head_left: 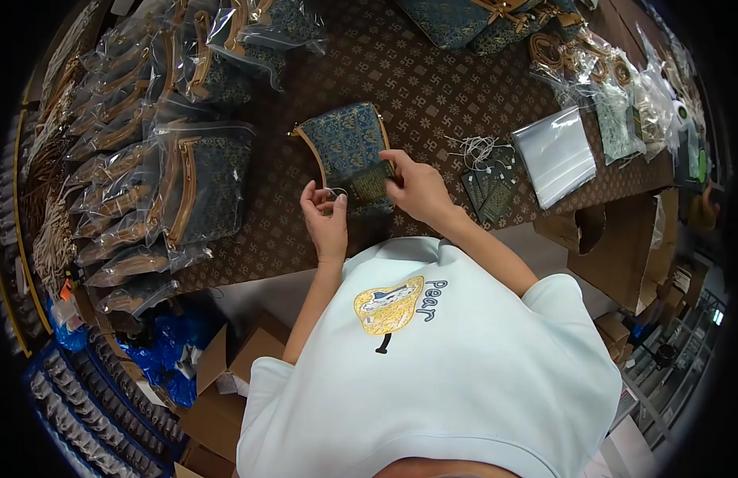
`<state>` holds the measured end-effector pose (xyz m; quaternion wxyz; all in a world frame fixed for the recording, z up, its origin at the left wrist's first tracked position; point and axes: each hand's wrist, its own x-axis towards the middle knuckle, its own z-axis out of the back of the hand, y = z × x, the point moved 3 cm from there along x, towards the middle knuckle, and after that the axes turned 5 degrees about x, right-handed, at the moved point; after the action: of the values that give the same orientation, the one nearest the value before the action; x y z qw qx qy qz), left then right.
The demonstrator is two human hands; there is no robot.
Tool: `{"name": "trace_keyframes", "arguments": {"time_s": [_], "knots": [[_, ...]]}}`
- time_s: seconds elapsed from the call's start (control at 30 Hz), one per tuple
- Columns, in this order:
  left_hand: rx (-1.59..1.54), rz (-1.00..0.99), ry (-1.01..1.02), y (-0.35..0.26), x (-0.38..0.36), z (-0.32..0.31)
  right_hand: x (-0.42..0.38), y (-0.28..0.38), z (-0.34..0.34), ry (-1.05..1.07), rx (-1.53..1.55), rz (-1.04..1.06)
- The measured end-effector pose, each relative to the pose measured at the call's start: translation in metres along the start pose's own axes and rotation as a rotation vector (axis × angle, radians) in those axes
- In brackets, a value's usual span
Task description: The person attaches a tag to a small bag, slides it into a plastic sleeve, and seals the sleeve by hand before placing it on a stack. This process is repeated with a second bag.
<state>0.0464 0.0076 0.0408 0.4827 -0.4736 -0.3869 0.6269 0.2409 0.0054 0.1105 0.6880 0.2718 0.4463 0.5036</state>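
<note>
A blue patterned bag [345,139] with tan trim lies on the brown patterned cloth in front of me. Over its lower part, my right hand [417,189] grips a dark green hang tag [370,183] by its right end, thumb and fingers closed on it. At the tag's left end, my left hand [326,221] pinches its thin white string [335,192] between thumb and fingers. To the right, more green tags [490,191] with a tangle of white strings [475,149] lie in a loose pile. Beside them is a stack of clear plastic sleeves [555,155].
Several bagged blue pouches [210,187] with tan trim crowd the table's left side. Unwrapped blue bags [453,22] lie at the back, near coiled tan straps [548,52] in plastic. Cardboard boxes [620,251] stand below the right edge, and blue plastic bags [158,338] below the left.
</note>
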Motion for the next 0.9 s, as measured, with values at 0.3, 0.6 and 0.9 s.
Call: {"name": "trace_keyframes", "arguments": {"time_s": [0.3, 0.6, 0.9], "knots": [[0.738, -0.207, 0.097, -0.011, 0.025, 0.025, 0.004, 0.027, -0.021, -0.111, -0.248, 0.287], [0.469, -0.204, 0.129, 0.002, 0.016, 0.021, 0.010, 0.005, -0.038, -0.148, -0.223, 0.277], [0.972, -0.684, 0.202, -0.016, -0.001, 0.030, -0.008, 0.023, 0.011, 0.097, -0.249, -0.096]]}}
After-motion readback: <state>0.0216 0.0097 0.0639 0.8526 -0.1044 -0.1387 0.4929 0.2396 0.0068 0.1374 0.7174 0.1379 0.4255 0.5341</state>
